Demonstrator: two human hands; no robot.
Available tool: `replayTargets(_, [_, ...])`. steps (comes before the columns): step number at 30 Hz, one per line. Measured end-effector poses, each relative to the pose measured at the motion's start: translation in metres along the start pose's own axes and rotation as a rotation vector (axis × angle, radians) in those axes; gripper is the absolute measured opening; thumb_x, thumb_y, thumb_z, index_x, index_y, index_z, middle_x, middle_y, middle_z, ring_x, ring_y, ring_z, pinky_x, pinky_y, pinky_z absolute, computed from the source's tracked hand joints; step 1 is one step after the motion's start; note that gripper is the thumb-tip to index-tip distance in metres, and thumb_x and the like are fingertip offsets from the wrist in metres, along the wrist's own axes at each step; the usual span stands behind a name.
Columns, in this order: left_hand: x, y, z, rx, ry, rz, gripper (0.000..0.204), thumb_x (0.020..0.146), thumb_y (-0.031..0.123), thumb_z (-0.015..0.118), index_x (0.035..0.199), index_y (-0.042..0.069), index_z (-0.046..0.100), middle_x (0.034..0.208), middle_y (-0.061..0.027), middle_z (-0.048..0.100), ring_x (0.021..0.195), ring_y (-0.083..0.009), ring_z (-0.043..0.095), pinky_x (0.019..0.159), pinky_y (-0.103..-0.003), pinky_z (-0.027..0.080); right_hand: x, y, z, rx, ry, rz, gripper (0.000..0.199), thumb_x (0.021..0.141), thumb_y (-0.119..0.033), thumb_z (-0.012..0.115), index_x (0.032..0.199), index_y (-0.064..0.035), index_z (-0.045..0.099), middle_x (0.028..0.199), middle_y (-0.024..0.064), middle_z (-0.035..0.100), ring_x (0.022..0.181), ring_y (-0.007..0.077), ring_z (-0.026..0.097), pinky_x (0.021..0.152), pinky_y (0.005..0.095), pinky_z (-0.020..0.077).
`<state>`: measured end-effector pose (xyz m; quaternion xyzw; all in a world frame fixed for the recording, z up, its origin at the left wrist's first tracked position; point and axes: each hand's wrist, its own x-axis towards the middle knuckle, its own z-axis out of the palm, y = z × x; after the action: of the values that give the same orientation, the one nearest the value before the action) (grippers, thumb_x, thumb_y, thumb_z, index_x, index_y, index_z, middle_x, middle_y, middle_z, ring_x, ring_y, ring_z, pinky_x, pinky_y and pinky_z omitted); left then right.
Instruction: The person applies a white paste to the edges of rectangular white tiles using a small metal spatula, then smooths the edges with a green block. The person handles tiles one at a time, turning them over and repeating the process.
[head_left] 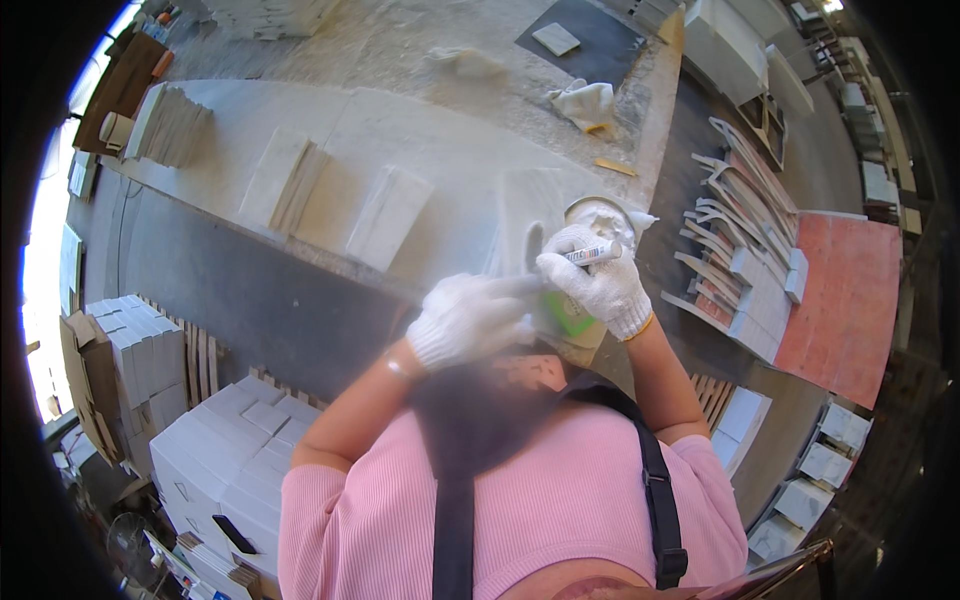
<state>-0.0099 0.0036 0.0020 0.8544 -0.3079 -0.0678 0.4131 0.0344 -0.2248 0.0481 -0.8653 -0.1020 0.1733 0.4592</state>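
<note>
My right hand (597,285), in a white knitted glove, is closed around a slim white tube (595,253) with printing on its side. Just beyond it stands a round tin (607,213) holding white paste. My left hand (465,315), gloved alike, is near the slab's close edge with fingers stretched to the right and thumb apart; motion smears its fingertips. Between and beyond the hands lies a pale stone slab (518,205), a grey oblong mark or thing on it. Under my right hand shows a bright green patch (570,313), mostly hidden.
Stacked stone tiles (388,215) rest on the pale worktable (340,120). A crumpled white cloth (583,103) lies farther back. To the right, curved stone strips (735,230) adjoin a red board (845,300). White boxes (235,450) stand on the left, a black phone (234,534) on them.
</note>
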Motion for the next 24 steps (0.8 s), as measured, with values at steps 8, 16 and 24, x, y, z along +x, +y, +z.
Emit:
replayTargets(8, [-0.005, -0.001, 0.002, 0.016, 0.089, 0.072, 0.025, 0.085, 0.031, 0.072, 0.075, 0.008, 0.070, 0.129, -0.0033, 0.073, 0.077, -0.0304, 0.071, 0.071, -0.044, 0.057, -0.003, -0.002, 0.001, 0.086, 0.070, -0.095, 0.014, 0.094, -0.018, 0.074, 0.091, -0.0043, 0.077, 0.087, 0.0074, 0.074, 0.080, 0.0186, 0.069, 0.075, 0.0332, 0.0528])
replayTargets(16, [0.005, 0.008, -0.004, 0.083, 0.045, -0.013, 0.023, 0.088, 0.031, 0.071, 0.088, 0.008, 0.076, 0.130, -0.0014, 0.073, 0.079, -0.0302, 0.073, 0.073, -0.044, 0.058, 0.003, -0.003, -0.001, 0.063, 0.150, -0.106, 0.015, 0.091, -0.020, 0.074, 0.091, -0.0056, 0.078, 0.087, 0.0086, 0.074, 0.085, 0.0219, 0.067, 0.082, 0.0371, 0.0518])
replayTargets(24, [0.010, 0.012, -0.008, 0.066, -0.068, -0.134, 0.026, 0.091, 0.033, 0.070, 0.103, 0.011, 0.079, 0.135, 0.0010, 0.071, 0.092, -0.0287, 0.075, 0.083, -0.044, 0.059, 0.008, 0.000, -0.001, -0.001, 0.210, -0.168, 0.016, 0.092, -0.022, 0.075, 0.087, -0.0067, 0.079, 0.081, 0.0076, 0.074, 0.083, 0.0235, 0.068, 0.082, 0.0363, 0.0517])
